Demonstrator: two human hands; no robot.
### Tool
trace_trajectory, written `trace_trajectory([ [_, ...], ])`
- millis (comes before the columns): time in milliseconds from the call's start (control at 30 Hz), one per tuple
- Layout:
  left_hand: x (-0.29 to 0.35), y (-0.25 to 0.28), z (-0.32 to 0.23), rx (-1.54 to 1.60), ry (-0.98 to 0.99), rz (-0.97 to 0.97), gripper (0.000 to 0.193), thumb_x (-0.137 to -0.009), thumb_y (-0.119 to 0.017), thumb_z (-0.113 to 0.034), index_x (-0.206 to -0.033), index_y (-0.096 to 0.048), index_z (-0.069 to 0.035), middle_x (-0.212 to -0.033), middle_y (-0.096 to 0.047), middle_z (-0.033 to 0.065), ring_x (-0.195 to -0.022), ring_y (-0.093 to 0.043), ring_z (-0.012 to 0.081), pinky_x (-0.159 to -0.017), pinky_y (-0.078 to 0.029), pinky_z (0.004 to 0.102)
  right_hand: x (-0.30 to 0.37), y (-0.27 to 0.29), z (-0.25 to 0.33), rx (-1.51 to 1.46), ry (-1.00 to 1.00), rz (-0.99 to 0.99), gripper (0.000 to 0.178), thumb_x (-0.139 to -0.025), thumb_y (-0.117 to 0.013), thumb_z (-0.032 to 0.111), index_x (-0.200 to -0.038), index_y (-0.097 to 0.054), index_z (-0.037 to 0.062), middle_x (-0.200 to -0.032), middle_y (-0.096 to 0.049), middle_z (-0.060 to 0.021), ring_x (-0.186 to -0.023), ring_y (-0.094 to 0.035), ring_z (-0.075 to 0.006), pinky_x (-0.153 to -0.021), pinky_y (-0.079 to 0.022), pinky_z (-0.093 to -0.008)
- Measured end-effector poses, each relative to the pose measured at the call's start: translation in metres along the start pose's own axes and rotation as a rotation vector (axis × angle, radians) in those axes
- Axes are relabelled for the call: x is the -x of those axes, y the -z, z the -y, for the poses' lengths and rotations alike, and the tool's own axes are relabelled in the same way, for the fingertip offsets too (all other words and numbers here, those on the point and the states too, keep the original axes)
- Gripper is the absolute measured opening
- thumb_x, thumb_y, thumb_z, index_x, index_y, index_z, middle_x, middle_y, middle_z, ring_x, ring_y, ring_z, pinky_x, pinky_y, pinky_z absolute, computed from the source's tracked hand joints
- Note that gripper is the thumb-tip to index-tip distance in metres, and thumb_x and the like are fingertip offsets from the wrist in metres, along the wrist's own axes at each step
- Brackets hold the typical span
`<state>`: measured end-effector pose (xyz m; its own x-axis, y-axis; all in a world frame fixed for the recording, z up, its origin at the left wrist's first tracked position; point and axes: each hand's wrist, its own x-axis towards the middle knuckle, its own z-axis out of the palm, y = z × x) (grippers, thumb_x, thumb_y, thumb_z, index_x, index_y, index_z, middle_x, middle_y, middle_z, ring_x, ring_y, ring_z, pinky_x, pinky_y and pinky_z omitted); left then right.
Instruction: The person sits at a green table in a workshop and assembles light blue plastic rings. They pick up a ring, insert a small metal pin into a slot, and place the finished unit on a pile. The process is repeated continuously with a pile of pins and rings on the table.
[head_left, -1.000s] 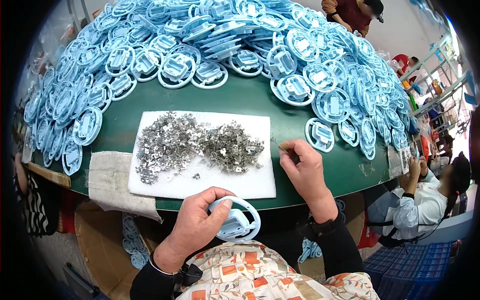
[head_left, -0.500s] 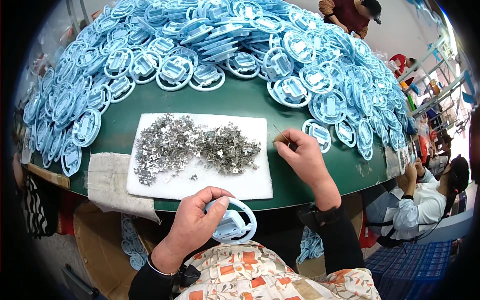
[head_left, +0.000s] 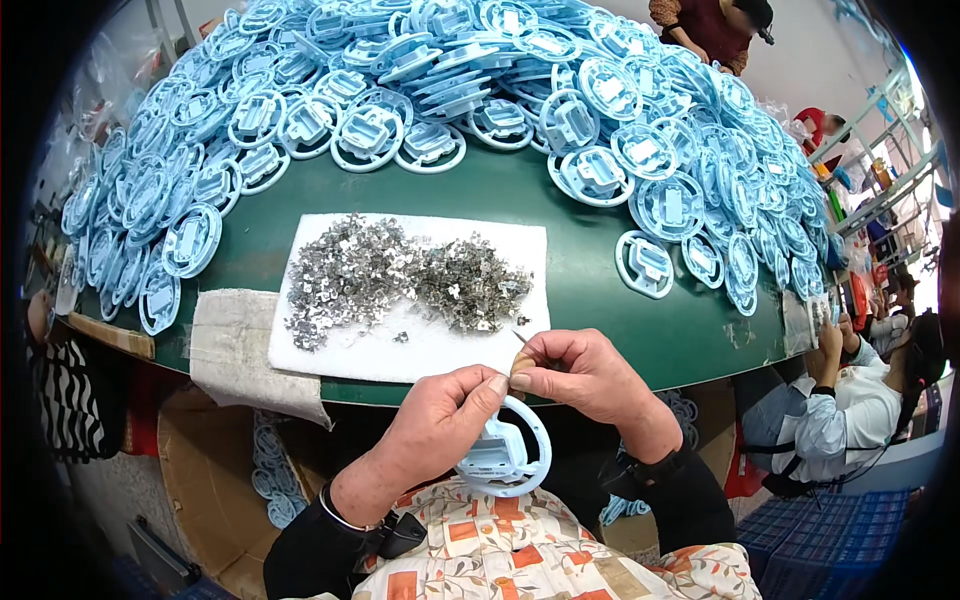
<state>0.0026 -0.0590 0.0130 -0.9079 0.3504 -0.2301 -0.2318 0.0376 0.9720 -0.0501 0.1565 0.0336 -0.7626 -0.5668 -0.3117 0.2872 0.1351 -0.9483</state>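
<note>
My left hand [head_left: 440,415] grips a light-blue plastic ring [head_left: 543,445] shaped like a toy steering wheel, with a raised boxy hub, over my lap. Thumb and fingers pinch its upper rim. At that same rim, my right hand [head_left: 590,375] is closed on a thin metal tool [head_left: 522,338], whose narrow end sticks out past the fingers; its exact kind does not show. The fingertips of both hands meet, and whatever small piece may be between them is hidden. Just beyond lie heaped small metal clips [head_left: 465,285] on a white foam sheet [head_left: 380,365].
A big pile of similar blue wheels [head_left: 450,60] covers the far side of the green table [head_left: 580,290]. A grey cloth [head_left: 240,345] hangs over the near edge. Cardboard boxes [head_left: 205,480] with blue wheels stand below. Other people sit or stand at the right and far side.
My right hand has come left and nearer with the thin metal tool, from the table to the wheel's rim. My left hand has moved slightly right with the wheel.
</note>
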Motion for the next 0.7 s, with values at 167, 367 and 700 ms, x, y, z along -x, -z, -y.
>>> trace_trajectory([
  [167,-0.001,-0.002,0.005,0.073,-0.003,-0.037,0.031,-0.107,-0.053,-0.028,-0.105,-0.07,-0.002,-0.072,-0.053,-0.0078,-0.065,-0.042,0.0011,-0.056,-0.037,0.0215,0.005,-0.01,-0.003,-0.061,0.068,-0.091,0.019,-0.097,-0.071,0.015,-0.104,-0.07,-0.0028,-0.088,-0.068,0.0018,-0.078,-0.057,-0.0019,-0.067,-0.047,-0.018],
  [367,-0.005,-0.006,0.002,0.068,-0.027,-0.107,0.03,-0.107,-0.054,-0.026,-0.105,-0.07,0.0,-0.07,-0.052,-0.0076,-0.065,-0.043,0.0012,-0.057,-0.038,0.0221,0.007,-0.014,-0.009,0.0,0.142,-0.18,0.014,-0.097,-0.067,0.011,-0.103,-0.069,-0.0023,-0.09,-0.067,0.0025,-0.078,-0.056,-0.0014,-0.069,-0.047,-0.0186],
  [700,-0.005,-0.004,0.002,0.179,-0.022,-0.072,0.028,-0.106,-0.053,-0.016,-0.124,-0.061,0.004,-0.103,-0.068,0.0029,-0.088,-0.059,0.0044,-0.075,-0.049,0.0196,0.008,-0.002,-0.007,-0.018,0.149,-0.367,0.009,-0.092,-0.065,0.006,-0.095,-0.066,-0.0021,-0.086,-0.062,0.0035,-0.073,-0.052,-0.001,-0.065,-0.043,-0.0175],
])
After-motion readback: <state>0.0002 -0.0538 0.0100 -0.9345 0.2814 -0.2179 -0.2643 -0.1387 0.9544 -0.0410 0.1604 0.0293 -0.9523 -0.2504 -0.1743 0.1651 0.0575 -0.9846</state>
